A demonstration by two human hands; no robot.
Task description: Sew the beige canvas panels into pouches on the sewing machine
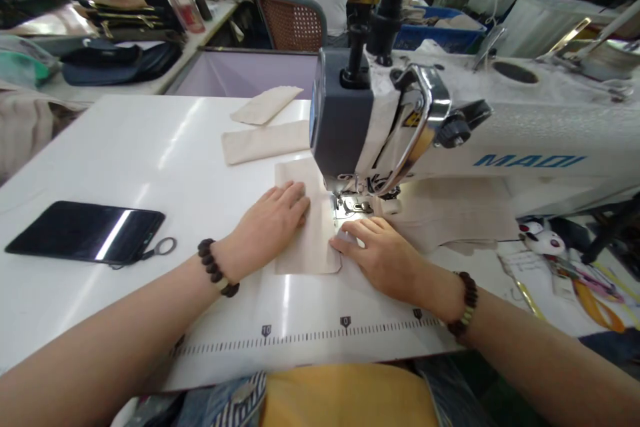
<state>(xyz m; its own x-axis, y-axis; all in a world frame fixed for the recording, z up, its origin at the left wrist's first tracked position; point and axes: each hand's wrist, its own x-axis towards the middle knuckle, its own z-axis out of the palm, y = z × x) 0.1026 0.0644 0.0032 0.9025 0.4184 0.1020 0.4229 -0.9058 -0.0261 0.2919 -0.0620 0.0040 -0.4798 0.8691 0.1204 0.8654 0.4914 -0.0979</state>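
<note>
A pale cloth (305, 250) lies flat on the table (225, 307), its right edge just beside the lit presser foot (357, 205) of the machine (345, 113). The left hand (283, 213) rests flat on it, fingers close together, probably to keep it smooth and square. The right hand (387, 257) is curled at the right edge, thumb and forefinger drawn near each other, seemingly to guide that side — whether they pinch the cloth, I cannot tell. Two more pieces (267, 142) (267, 105) lie just beyond, likely within easy reach, and a wider panel (455, 210) lies beneath the machine's arm. The phone (85, 230) sits well to the left, presumably out of the working area; scissors (597, 307) lie at the far right. Past the table's back edge is a lilac-walled trough (265, 77), its bottom out of sight. Farther off, a blue bin (440, 43) holds pale, fabric-like pieces (457, 21), and a pink bottle (184, 5) stands on a side bench — its contents too blurred to judge.
</note>
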